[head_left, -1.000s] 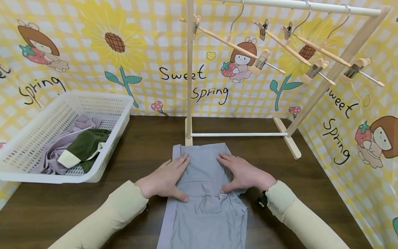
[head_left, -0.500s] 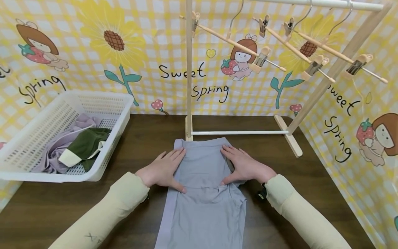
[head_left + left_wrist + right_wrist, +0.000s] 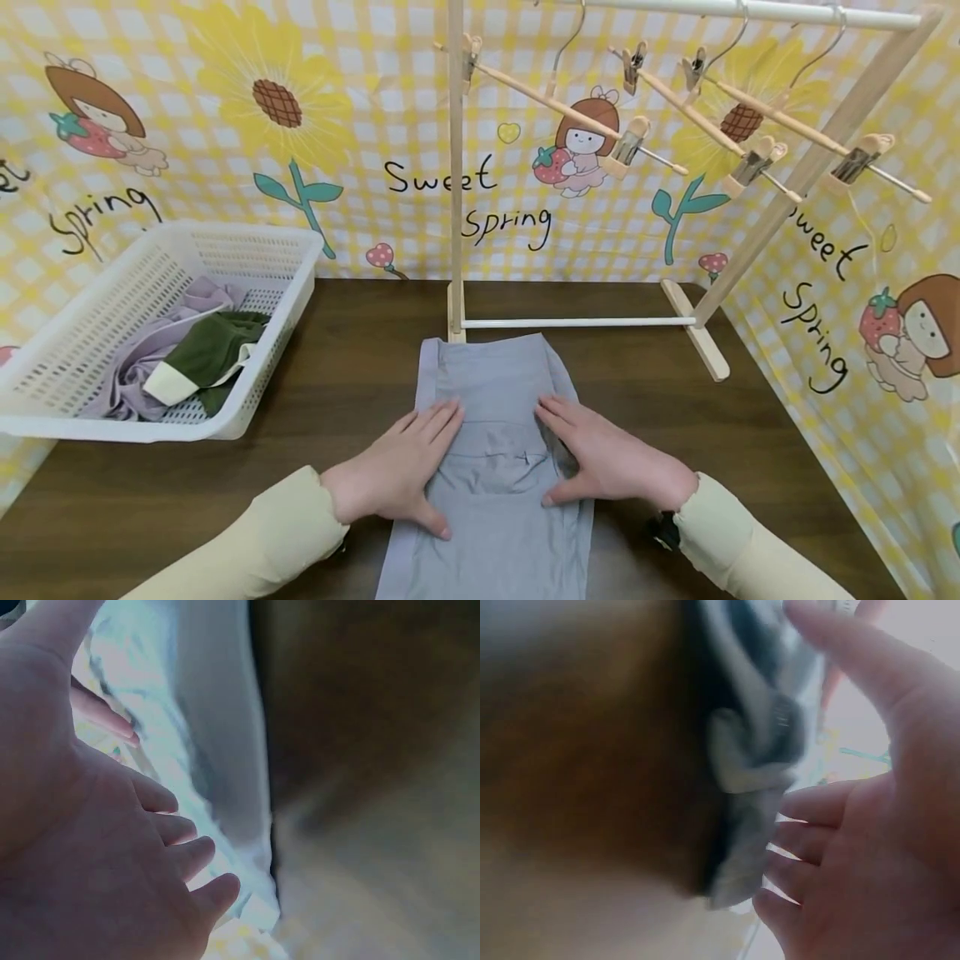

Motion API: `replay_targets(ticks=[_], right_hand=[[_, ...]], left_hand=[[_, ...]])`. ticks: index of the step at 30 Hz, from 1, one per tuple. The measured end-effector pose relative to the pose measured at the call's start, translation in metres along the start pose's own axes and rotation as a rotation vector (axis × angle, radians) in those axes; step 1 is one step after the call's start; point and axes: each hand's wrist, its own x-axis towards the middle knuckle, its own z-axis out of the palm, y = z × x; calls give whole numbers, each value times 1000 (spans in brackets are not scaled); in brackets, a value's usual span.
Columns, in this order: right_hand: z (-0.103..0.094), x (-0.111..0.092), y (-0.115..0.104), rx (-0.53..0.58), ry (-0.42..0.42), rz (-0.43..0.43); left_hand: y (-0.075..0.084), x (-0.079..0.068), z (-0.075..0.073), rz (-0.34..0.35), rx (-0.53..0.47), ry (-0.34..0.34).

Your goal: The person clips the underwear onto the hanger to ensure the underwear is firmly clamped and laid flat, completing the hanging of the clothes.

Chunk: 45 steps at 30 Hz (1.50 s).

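Observation:
A grey folded garment [image 3: 491,467] lies flat on the dark wooden table [image 3: 750,433], its far edge close to the rack's base. My left hand [image 3: 405,471] presses flat on its left side with fingers straight. Opposite it, my right hand [image 3: 607,458] presses flat on the right side. The left wrist view shows the left hand [image 3: 97,847] beside the pale cloth [image 3: 217,750]. In the blurred right wrist view the right hand [image 3: 855,847] sits next to the bunched grey cloth [image 3: 757,757].
A white plastic basket [image 3: 75,367] at the left holds a lilac garment [image 3: 150,367] and a green one [image 3: 210,354]. A wooden clothes rack [image 3: 455,167] stands behind, with several clip hangers [image 3: 630,142] on its rail. Printed yellow backdrop surrounds the table.
Both hands have slid back toward me along the garment, from its far part to its middle. The garment now lies smoother at the far end.

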Motion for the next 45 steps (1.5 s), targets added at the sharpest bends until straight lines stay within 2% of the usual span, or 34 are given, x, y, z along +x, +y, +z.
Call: replay_targets(ticks=[7, 10, 14, 17, 21, 24, 27, 29, 36, 39, 42, 45], right_hand=[[7, -21, 13, -25, -31, 42], [7, -27, 19, -41, -23, 44], [4, -29, 20, 4, 2, 42], [2, -27, 15, 22, 74, 12], [1, -25, -1, -39, 159, -87], [6, -24, -12, -54, 98, -133], [11, -26, -16, -27, -6, -113], [13, -28, -15, -21, -47, -87], [11, -32, -9, -48, -82, -74], [8, -31, -9, -20, -65, -79], [6, -28, -7, -5, 7, -83], [5, -26, -5, -15, 69, -76]], left_hand=[[-1, -11, 9, -34, -9, -68], [0, -12, 10, -43, -2, -65], [1, -13, 10, -44, 17, -34], [5, -14, 12, -12, 21, 0], [18, -14, 16, 67, 27, 6], [26, -13, 18, 110, 39, -19], [29, -12, 20, 121, 34, -35], [29, -12, 21, 119, 20, -34], [24, -13, 22, 124, 17, -33], [21, -14, 21, 133, 20, 9], [16, -14, 17, 74, 6, 100], [9, -16, 12, -51, -35, 157]])
